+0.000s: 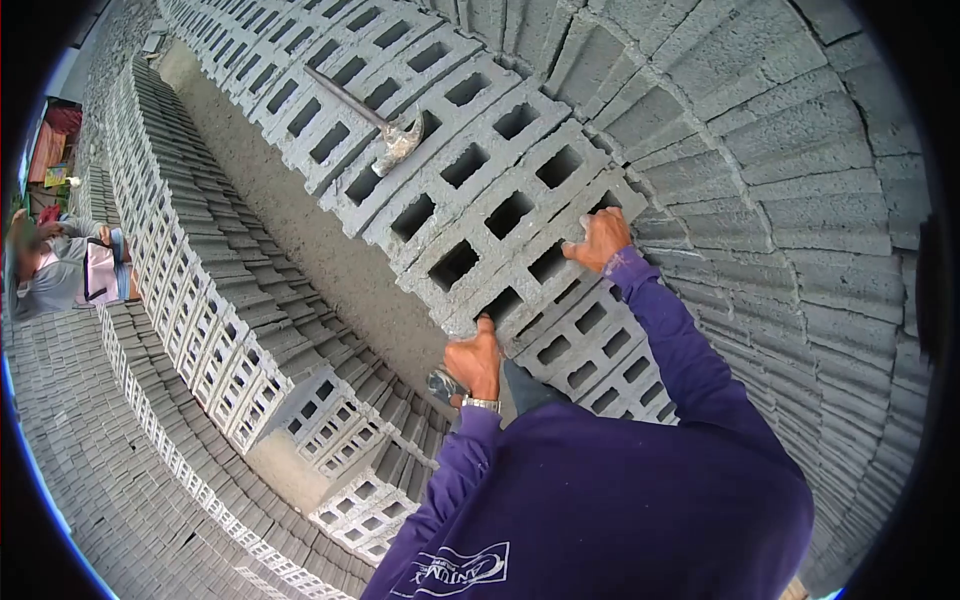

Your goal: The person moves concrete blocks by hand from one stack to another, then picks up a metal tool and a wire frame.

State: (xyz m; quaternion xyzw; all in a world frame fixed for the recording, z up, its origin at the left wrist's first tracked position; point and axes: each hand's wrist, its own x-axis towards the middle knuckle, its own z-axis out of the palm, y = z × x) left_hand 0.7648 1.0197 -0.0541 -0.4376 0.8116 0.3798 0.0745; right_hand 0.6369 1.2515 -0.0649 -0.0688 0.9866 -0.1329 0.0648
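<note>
Both my hands are on the nearest hollow concrete block at the near end of a long row of blocks. My left hand, with a metal watch at the wrist, grips the block's left end, its thumb at the edge of a hole. Near the right end, my right hand has its fingers bent into the holes. Farther up the row a hammer-like tool with a long handle lies on top of the blocks. The undersides of my hands are hidden.
Stacked blocks rise along the right side. A narrow concrete strip runs left of my row, with more block rows beyond it. At the far left is another person in a grey top.
</note>
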